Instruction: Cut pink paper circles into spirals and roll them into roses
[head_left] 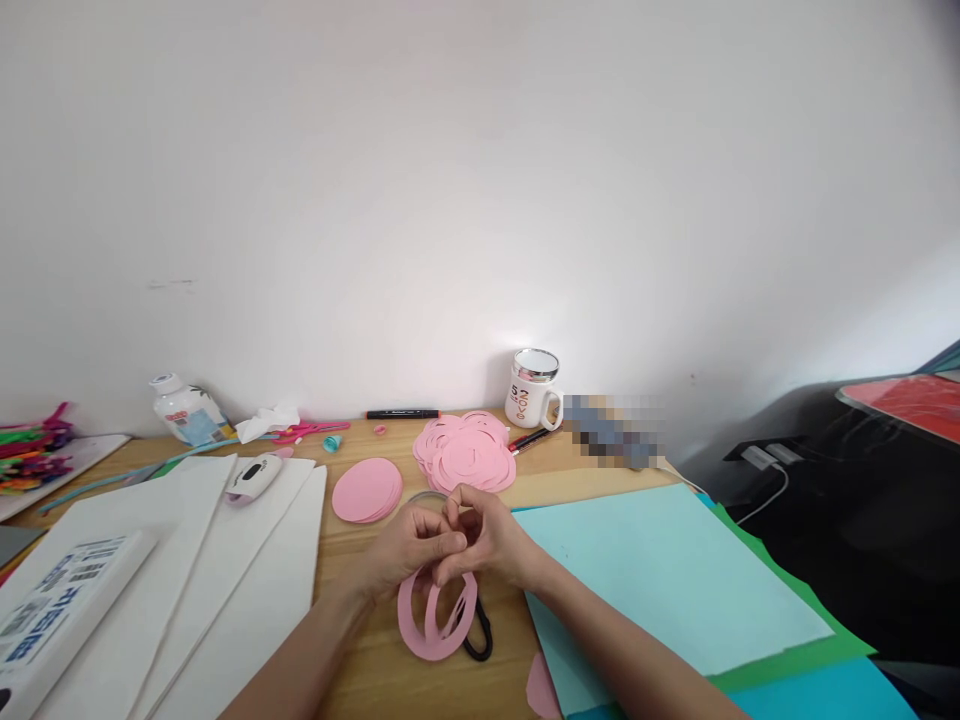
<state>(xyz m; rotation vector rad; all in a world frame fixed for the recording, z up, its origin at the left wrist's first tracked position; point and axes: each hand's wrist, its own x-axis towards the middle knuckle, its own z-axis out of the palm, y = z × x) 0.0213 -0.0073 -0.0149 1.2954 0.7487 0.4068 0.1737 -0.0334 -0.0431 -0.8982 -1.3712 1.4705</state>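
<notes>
Both hands meet over the middle of the table, fingertips pinched close together. My left hand (409, 552) and my right hand (491, 535) are closed on a cut pink paper spiral (433, 650), whose looped strips hang below the fingers. The fingertips hide its upper end. Under the loops, a black scissor-like handle (484, 640) lies on the wood; the rest of it is covered. Just behind the hands is part of a clear round ring (427, 497). A stack of pink paper circles (367, 490) sits to the left, and a heap of pink paper spirals (469, 455) farther back.
Light blue paper sheets (675, 570) cover the right side, over green and blue ones. White boards (289, 560) lie left, with a white box (71, 610) on them. A mug (534, 390), a black marker (403, 413), pink scissors (307, 431) and a white bottle (191, 412) line the wall.
</notes>
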